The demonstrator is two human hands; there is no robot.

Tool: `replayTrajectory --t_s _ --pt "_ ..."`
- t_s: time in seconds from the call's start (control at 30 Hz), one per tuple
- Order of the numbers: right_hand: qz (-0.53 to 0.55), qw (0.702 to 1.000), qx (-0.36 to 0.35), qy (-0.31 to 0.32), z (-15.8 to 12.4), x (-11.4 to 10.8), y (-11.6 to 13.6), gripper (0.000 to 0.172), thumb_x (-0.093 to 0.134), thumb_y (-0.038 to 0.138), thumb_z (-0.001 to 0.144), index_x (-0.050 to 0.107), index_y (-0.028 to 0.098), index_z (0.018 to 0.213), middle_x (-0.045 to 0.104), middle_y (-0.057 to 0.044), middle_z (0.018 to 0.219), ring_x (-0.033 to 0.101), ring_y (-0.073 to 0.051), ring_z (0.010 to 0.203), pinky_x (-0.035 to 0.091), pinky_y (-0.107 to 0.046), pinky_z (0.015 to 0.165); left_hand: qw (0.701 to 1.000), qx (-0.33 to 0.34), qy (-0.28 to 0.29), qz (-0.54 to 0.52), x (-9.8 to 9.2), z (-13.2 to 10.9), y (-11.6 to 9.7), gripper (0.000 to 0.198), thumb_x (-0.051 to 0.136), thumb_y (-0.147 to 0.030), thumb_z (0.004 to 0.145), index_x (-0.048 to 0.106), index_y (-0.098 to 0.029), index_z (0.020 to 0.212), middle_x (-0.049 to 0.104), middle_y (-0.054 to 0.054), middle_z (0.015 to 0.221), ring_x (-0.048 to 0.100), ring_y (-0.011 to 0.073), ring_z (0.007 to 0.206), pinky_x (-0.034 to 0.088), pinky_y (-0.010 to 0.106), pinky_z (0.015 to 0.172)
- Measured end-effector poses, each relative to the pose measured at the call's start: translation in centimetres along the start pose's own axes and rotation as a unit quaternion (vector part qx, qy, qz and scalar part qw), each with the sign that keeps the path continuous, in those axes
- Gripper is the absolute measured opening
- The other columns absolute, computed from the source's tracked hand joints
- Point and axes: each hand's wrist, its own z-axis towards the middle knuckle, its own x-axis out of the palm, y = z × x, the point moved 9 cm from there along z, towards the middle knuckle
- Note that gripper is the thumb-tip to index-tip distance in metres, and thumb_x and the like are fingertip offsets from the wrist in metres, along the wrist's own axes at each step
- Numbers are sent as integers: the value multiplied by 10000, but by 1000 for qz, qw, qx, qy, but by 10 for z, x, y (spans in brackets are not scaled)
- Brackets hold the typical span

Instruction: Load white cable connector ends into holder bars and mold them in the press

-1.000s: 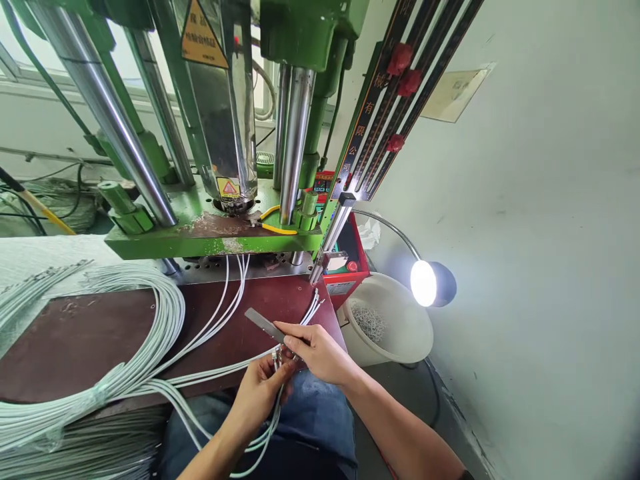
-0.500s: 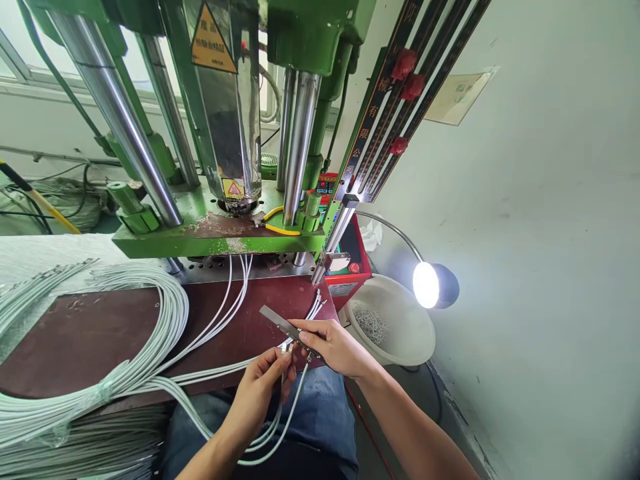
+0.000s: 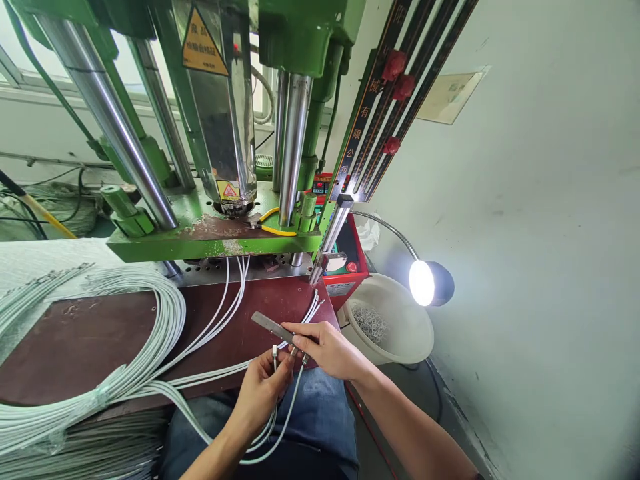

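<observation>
My right hand [image 3: 333, 350] grips a flat grey metal bar [image 3: 267, 324], tilted with its far end up to the left, thumb on top. My left hand [image 3: 263, 387] is closed just below the bar, pinching white cables. One small pale cable end [image 3: 275, 349] stands up from its fingers, apart from the bar; another is at the thumb and fingertips, close to the bar's underside. A third white cable [image 3: 289, 427] hangs from a metal fitting [image 3: 305, 359] at the bar's near end. How the ends sit in the bar is hidden by my fingers.
A green press [image 3: 215, 248] stands ahead, white cables running under its plate. Yellow-handled pliers [image 3: 277, 231] lie on it. Bundled white cables [image 3: 170, 313] cover the brown table [image 3: 100, 333] at left. A white bucket [image 3: 417, 333] with scraps and a lit lamp [image 3: 423, 283] are at right.
The two pale ends in my left hand, close together before, are now apart, one farther left. The bar remains in my right hand. The whole view has shifted slightly.
</observation>
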Motion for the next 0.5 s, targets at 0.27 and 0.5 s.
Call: replayTrajectory --t_s 0.27,0.5 --pt "37 998 34 34 2 8 -9 424 497 256 893 622 153 1284 741 -36 985 663 -177 841 512 -319 822 1000 -6 15 19 1 -2 -6 464 758 -580 642 531 -175 664 423 -77 463 257 33 380 136 196 384" --pt "68 997 25 38 2 11 -6 435 505 257 885 622 116 1278 736 -63 979 657 -175 839 503 -318 834 1000 -6 20 15 -3 -4 -4 450 754 -568 654 545 -169 658 442 -69 459 280 33 380 177 186 389"
